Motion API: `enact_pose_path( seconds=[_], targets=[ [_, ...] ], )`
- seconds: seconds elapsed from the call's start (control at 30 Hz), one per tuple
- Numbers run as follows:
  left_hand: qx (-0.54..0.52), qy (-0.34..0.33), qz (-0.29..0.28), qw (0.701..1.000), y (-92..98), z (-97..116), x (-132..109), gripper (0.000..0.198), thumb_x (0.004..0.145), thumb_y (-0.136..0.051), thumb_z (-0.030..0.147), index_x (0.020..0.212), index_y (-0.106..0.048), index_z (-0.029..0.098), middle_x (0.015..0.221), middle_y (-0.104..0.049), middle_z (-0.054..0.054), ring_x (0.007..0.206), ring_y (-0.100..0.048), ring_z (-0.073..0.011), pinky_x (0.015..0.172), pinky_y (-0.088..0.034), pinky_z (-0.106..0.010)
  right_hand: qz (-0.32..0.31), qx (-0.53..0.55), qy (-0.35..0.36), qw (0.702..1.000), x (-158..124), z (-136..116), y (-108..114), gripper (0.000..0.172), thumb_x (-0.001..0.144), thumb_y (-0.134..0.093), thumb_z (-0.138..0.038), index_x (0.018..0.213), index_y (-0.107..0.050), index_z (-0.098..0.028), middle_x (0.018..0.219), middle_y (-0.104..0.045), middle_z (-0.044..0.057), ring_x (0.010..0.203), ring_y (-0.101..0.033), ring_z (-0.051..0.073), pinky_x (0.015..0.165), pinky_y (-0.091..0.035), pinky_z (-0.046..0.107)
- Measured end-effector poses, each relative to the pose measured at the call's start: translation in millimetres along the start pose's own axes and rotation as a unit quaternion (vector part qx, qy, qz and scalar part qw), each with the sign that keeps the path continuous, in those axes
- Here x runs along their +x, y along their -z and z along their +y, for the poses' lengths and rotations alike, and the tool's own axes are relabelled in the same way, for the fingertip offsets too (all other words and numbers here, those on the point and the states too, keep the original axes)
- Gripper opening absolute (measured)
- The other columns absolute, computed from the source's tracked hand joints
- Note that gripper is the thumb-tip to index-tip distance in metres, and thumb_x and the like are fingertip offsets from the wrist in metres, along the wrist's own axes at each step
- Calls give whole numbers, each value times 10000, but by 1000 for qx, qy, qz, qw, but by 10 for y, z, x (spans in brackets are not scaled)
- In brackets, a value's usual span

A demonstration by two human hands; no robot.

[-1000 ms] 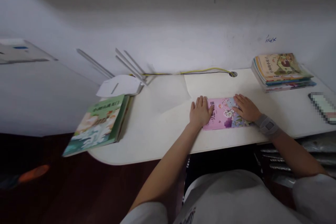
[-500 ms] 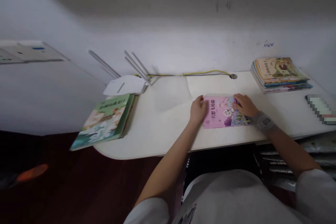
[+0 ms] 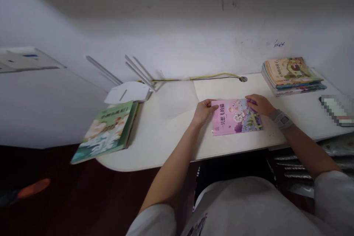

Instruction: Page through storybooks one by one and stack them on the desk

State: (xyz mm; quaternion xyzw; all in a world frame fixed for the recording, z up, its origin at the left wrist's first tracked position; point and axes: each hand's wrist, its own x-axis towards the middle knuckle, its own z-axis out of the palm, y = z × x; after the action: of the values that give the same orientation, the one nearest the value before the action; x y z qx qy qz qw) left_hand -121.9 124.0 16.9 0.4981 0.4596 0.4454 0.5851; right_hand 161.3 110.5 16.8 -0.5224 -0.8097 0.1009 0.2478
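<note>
Basically, the pink softcover picture book (image 3: pixel 236 117) lies flat on the white round-ended counter (image 3: pixel 166 132), close to the front edge, w/ the title 一只想飞的猫 printed along its left side. Hands are apart, book between them. L hand (image 3: pixel 204 112) is at the book's left edge, fingers (image 3: pixel 212 103) curled over the top-left corner. R hand (image 3: pixel 258 105) is at the top-right, fingertips (image 3: pixel 248 98) on the cover. Can't tell if either is actually gripping or just resting. Grey wrist band (image 3: pixel 282 120) on R wrist.

Just left of the pink book, a thin white paper sheet (image 3: pixel 177 99) lies on the counter. Further left, a green-and-white illustrated book (image 3: pixel 106 132) sits at the counter's end, overhanging the edge, w/ a white flat box (image 3: pixel 127 93) w/ thin white antennas (image 3: pixel 138 70) behind it, against the wall. Behind the pink book, a yellow-and-black cable (image 3: pixel 215 77) runs along the wall to a round grommet hole (image 3: pixel 243 79) in the counter. Up and right of the book, a stack of colourful picture books (image 3: pixel 291 75) lies flat. Further right is a dark-edged phone (image 3: pixel 337 110), pixelated, so details unreadable.
</note>
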Motion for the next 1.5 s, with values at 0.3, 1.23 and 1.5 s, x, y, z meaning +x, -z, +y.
enact_pose_path(
  seconds=[0.3,1.23,1.5],
  targets=[
    [39,-12,53,998,-22,-5,-49,269,578,-738,361,659,-614,136,563,-587,21,520,-507,-89,530,-396,-219,0,161,-97,982,-22,49,255,381,775,-554,-493,809,-701,-144,640,-656,21,573,-539,142,576,-427,268],
    [667,-148,-57,728,-923,-292,-129,577,962,-235,416,1435,-351,106,1507,-338,-143,1401,-268,-289,1120,-174,-563,2,-204,-124,971,104,-185,-82,319,911,-451,-302,1024,-652,-82,1048,-671,223,1019,-597,275,857,-414,356],
    [675,-151,-101,715,-832,-271,-129,568,955,-249,356,1475,-280,129,1540,-273,-113,1423,-220,-276,1133,-170,-522,-77,-159,36,984,-181,-436,-473,636,951,-270,-487,1438,-338,-84,1478,-379,173,1376,-317,281,1093,-251,469]
  ],
)
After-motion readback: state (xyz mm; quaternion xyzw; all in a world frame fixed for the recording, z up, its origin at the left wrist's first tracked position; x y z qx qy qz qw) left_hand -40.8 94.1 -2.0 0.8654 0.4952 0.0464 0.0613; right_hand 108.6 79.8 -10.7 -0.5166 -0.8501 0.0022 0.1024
